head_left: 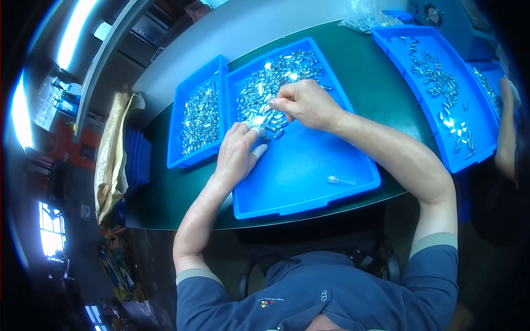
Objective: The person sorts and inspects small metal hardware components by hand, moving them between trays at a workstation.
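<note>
Small shiny metal cylinders (255,91) lie heaped in the far half of a blue tray (298,182) in front of me. My left hand (238,148) is at this tray's left edge, fingers curled beside the near end of the heap, with pale covers on some fingertips. Over the heap, my right hand (310,105) has its thumb and forefinger pinched together. Whatever either hand holds is too small or hidden to make out. A small clear plastic piece with a thin stem (341,180) lies in the tray's near right corner.
Left of it stands a narrower blue tray (175,138) full of similar metal pieces. Another blue tray (408,88) with scattered pieces sits at the right. Beyond that, another person's hand (506,91) shows. A clear plastic bag (359,21) rests at the back of the green table (381,110).
</note>
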Demonstrator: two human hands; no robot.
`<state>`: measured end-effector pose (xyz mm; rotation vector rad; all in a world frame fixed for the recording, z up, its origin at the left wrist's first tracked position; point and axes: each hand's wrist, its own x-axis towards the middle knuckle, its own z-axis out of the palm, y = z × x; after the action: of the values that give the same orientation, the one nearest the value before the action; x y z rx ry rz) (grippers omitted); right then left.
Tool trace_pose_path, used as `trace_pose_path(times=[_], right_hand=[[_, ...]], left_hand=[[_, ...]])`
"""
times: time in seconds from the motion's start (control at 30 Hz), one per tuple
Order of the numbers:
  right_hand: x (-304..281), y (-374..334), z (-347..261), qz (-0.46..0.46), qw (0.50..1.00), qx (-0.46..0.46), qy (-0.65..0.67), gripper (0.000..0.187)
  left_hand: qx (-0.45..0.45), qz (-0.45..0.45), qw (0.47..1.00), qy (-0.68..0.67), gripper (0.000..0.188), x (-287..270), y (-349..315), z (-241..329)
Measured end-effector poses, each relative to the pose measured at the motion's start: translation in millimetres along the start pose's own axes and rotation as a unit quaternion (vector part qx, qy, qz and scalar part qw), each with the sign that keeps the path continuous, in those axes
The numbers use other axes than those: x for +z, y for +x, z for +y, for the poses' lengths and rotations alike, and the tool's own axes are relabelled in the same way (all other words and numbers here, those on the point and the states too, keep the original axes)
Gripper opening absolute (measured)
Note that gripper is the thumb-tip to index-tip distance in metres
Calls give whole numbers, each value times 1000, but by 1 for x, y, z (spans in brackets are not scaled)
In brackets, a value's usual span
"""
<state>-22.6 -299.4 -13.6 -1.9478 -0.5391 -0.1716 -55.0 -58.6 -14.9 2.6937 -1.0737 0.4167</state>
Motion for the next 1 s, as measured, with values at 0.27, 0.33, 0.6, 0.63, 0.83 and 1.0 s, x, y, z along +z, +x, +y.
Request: trace_pose_path(times=[0.27,0.33,0.6,0.63,0.83,1.0], right_hand=[[4,-4,1,-81,993,-37,-72,27],[6,-6,-2,-92,991,-56,-84,25],[12,-8,-5,-89,986,-90,-107,31],[12,-8,-5,-90,986,-91,-106,31],[16,-9,-7,-52,983,-121,-125,32],[17,-8,-4,-56,982,-138,-119,31]], left_hand=[[-76,3,993,-96,19,5,-4,-2],[-109,23,983,-148,19,6,-5,-2],[-105,59,964,-236,19,4,-6,-2],[-106,59,964,-235,19,4,-6,-3],[-86,82,968,-219,17,1,-6,-1],[-83,81,969,-218,14,3,-10,-5]])
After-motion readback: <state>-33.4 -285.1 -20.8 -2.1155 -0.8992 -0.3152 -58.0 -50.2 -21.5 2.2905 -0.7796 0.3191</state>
